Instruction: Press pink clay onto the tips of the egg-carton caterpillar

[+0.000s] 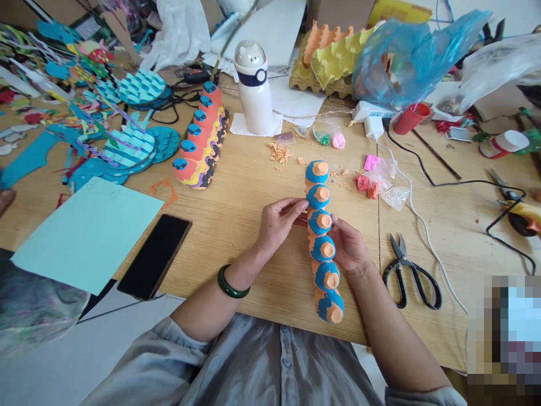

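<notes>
A long bumpy strip, blue with orange round tips and orange edges, is held up above the table, running away from my body. My left hand pinches its left edge with thumb and fingers; a dark green bangle is on that wrist. From the right side, my right hand grips the strip's other edge, its fingers partly hidden beneath. Orange crumbs lie beyond the strip. A second bumpy piece, red, yellow, purple and black with blue spots, rests on the table to the left.
Black-handled scissors lie right of my right hand. A phone and pale green sheet are at left. Further back stand a white bottle, egg trays and a blue bag. A white cable crosses the right side.
</notes>
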Tool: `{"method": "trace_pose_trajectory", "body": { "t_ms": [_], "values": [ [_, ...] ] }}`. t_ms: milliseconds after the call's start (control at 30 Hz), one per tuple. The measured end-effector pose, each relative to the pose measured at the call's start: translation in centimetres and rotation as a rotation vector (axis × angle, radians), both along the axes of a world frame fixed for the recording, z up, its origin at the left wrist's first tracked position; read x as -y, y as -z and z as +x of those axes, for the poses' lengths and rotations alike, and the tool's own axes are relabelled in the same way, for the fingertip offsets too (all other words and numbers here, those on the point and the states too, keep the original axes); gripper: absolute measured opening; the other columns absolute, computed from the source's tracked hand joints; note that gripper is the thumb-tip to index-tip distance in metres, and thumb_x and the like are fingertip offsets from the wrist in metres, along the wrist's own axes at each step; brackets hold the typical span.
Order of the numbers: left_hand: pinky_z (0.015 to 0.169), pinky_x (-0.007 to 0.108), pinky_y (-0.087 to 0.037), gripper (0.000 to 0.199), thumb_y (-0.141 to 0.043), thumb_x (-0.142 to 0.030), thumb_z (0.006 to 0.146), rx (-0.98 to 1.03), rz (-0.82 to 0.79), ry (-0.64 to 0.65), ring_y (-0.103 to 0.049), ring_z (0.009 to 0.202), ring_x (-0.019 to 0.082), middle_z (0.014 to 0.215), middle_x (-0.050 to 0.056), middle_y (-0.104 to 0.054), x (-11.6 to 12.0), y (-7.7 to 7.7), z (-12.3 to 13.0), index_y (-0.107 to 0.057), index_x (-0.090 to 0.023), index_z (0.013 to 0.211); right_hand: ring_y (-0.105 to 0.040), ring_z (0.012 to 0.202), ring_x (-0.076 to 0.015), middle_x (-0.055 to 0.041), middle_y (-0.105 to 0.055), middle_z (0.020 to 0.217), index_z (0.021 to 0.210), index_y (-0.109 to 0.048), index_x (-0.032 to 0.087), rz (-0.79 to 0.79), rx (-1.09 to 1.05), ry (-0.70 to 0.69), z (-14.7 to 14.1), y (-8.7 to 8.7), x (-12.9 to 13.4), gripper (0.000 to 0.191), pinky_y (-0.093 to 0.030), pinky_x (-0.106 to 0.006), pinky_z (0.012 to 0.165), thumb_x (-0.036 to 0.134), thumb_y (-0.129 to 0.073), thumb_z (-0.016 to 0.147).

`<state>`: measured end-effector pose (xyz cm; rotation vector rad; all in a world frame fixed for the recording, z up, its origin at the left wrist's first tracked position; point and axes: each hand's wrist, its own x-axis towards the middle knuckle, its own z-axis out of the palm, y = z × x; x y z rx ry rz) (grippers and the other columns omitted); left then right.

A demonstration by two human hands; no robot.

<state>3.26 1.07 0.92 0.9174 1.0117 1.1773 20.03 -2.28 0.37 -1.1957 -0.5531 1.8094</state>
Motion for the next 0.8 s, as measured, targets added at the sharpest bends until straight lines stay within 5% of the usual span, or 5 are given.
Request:
{"method": "trace_pose_trajectory", "body": {
  "t_ms": [267, 567, 667, 800],
  "values": [
    [0.066, 0.035, -0.066, 0.044, -0.082, -0.061, 0.082, -0.078, 0.063, 0.002, -0.077, 0.068, 0.021, 0.085, 0.006, -0.083, -0.1, 0.7, -0.1, -0.081, -0.018, 0.089, -0.072, 0.078, -0.0264, -0.0023, -0.077, 0.084, 0.090, -0.067, 0.029, 0.037, 0.025, -0.017, 0.2, 0.3, 0.2, 0.029, -0.058, -0.044, 0.081, 0.057, -0.070, 0.081],
    [0.063, 0.029, -0.065, 0.040, -0.079, -0.056, 0.087, -0.135, 0.128, -0.044, -0.077, 0.064, 0.017, 0.085, 0.007, -0.082, -0.6, 1.1, -0.5, -0.078, -0.016, 0.089, -0.062, 0.061, -0.0167, 0.0029, -0.074, 0.072, 0.079, -0.070, 0.025, -0.041, -0.202, 0.139, 0.2, 0.1, -0.4, 0.029, -0.054, -0.031, 0.064, 0.043, -0.089, 0.069],
    [0.067, 0.027, -0.065, 0.032, -0.074, -0.049, 0.095, -0.243, 0.315, -0.109, -0.078, 0.073, 0.016, 0.090, 0.006, -0.083, -0.4, 1.2, -0.7, -0.079, -0.018, 0.094, -0.060, 0.058, -0.0137, 0.0041, -0.072, 0.069, 0.075, -0.068, 0.024, 0.015, -0.182, 0.195, 0.3, 0.6, -0.5, 0.032, -0.052, -0.028, 0.059, 0.043, -0.092, 0.069],
    [0.086, 0.031, -0.065, 0.015, -0.069, -0.031, 0.101, -0.512, 0.781, -0.161, -0.077, 0.097, 0.016, 0.104, 0.005, -0.083, 0.0, 0.7, -0.8, -0.081, -0.023, 0.105, -0.058, 0.054, -0.0111, 0.0039, -0.071, 0.067, 0.072, -0.070, 0.022, 0.072, -0.119, 0.245, 0.1, 0.7, -0.4, 0.034, -0.050, -0.025, 0.052, 0.044, -0.096, 0.066]
  ]
}}
